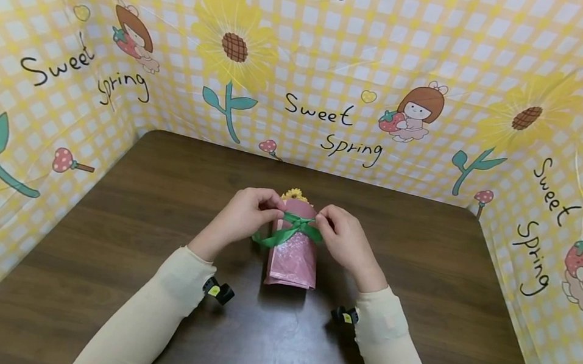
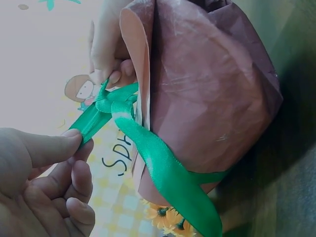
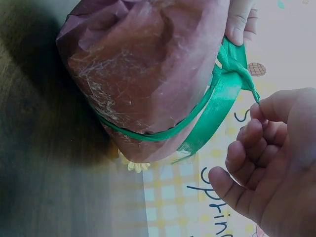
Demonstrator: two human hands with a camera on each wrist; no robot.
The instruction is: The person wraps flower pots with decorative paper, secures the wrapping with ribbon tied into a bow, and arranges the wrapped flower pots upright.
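Note:
A small bouquet wrapped in pink paper [image 1: 293, 262] lies on the table, with yellow flowers [image 1: 295, 194] showing at its far end. Round the wrapping runs a green ribbon [image 1: 298, 225], crossed and knotted on top. My left hand [image 1: 247, 218] pinches one part of the ribbon between thumb and forefinger; in the left wrist view that part is a flat, folded length [image 2: 91, 123]. On the other side my right hand [image 1: 342, 235] pinches a narrow, twisted piece of ribbon [image 3: 253, 89] at the knot. A loose tail hangs down toward the flowers [image 2: 170, 219] in the left wrist view.
The dark wooden table [image 1: 156, 201] spreads out around the bouquet. A yellow checked cloth [image 1: 319, 56] with printed flowers and girls stands as a wall behind it and on both sides. Black wrist cameras [image 1: 219, 290] sit below each wrist.

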